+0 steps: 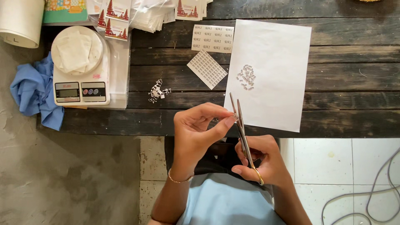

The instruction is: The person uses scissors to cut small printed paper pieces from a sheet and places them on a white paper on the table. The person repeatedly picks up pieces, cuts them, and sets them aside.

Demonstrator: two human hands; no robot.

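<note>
I count one pair of slim steel scissors (243, 133), two printed label sheets (213, 38) beyond the grip, one plain white paper sheet (275, 100), one white digital kitchen scale (81, 68), one crumpled blue cloth (35, 93), and two heaps of tiny paper cuttings (247, 76), perhaps dozens apiece.

We take this for a small home craft or packing workshop. We see a rough dark plank desk (346, 75) over tiled and bare cement floor, a digital kitchen scale (81, 68) far left, stacks of printed packets (114, 18) and clear bags (152, 16), label sheets (207, 69), and paper snippets (246, 77) on a white sheet (283, 91).
</note>
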